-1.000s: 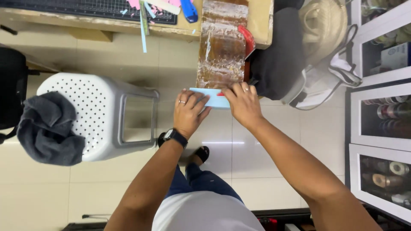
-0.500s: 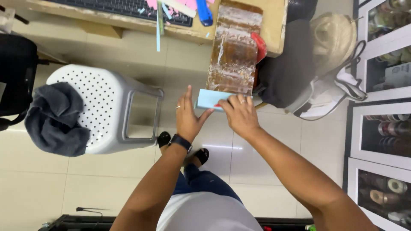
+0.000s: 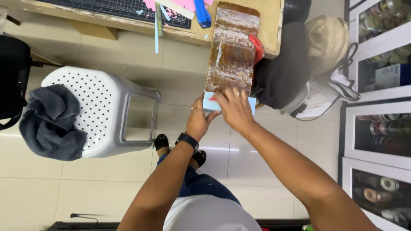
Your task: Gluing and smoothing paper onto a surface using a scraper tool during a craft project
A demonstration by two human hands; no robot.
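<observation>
Half a second ago the left hand [image 3: 198, 121] lay open with its fingers spread wide on the light blue paper [image 3: 210, 104]; now the fingers are pulled in and it pinches the paper's left end, thumb near the edge. The right hand [image 3: 234, 110] was a little lower then; now it lies flatter over the middle of the paper, fingers pointing up toward the brown board [image 3: 232, 49]. The two hands are close together, almost touching, both pressing on the same blue paper. The paper sits at the near end of the brown board, right under the hands, with a bit of blue showing past the right hand on the right. The board sticks out over the edge of the table [image 3: 271, 25], just above the hands. The left wrist wears a black watch [image 3: 187, 140]. Both arms reach forward and up from the body, the left one bent a bit, the right one long and slanted. To the left of the hands stands a white stool [image 3: 96, 109] with a grey cloth [image 3: 50, 122] on it. To the right of the hands is a black bag [image 3: 282, 70].
</observation>
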